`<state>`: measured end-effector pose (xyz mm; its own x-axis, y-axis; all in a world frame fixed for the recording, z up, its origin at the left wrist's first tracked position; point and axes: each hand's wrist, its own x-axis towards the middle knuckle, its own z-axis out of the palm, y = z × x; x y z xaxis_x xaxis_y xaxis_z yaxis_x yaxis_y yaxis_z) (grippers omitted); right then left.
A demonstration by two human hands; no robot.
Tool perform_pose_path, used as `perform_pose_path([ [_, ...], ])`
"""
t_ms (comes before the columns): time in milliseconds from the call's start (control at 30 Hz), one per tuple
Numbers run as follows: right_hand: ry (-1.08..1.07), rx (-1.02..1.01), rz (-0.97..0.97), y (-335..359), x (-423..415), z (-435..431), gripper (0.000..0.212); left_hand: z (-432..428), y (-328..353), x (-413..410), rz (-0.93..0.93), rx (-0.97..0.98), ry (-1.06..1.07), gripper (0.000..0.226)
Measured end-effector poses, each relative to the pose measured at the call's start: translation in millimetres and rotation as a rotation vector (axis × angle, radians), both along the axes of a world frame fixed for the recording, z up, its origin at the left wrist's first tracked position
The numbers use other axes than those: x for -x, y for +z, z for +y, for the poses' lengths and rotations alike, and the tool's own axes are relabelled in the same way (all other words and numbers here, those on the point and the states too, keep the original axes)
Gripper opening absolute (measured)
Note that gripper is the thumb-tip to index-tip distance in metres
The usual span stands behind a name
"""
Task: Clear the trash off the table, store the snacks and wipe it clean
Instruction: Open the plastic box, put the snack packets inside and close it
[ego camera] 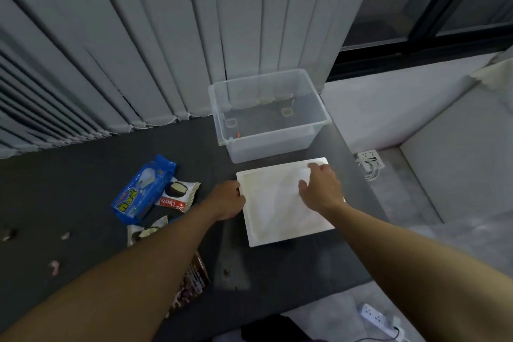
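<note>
left hand point(227, 198) grips lid point(277, 211) at its left edge, right hand point(319, 189) rests spread on the far corner. Snacks point(144, 189) lie left (left hand nearer); bin point(266, 147) just beyond lid.

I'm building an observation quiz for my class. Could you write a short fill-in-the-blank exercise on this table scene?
1. The left hand and the right hand both touch the flat lid, whose colour is ____.
2. The long snack packet lying left of the lid is coloured ____.
3. The small packet beside that long one reads Choco ____.

Missing words: white; blue; Pie
</note>
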<state>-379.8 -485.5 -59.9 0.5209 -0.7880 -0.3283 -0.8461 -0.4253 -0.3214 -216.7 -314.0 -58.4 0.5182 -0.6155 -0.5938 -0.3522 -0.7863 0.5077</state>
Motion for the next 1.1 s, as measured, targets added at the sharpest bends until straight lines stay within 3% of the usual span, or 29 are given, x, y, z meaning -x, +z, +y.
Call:
perform_pose_path([
  [167,0.198,-0.081,-0.133,12,-43,32,0.056,24,10,-28,-0.151,0.098,0.032,0.053],
  [367,0.42,-0.11,-0.191,19,-81,69,0.063,74,24,-70,-0.282,0.073,0.078,0.058],
  [600,0.644,-0.194,-0.12,9,-119,111,0.082,133,20,-108,-0.375,-0.038,0.056,0.062],
  [867,0.895,-0.174,0.083,-12,-137,146,0.072,167,-4,-128,-0.364,-0.161,0.023,0.078],
  [1100,0.95,-0.064,0.165,-21,-147,157,0.059,171,-16,-137,-0.367,-0.252,-0.02,0.091],
])
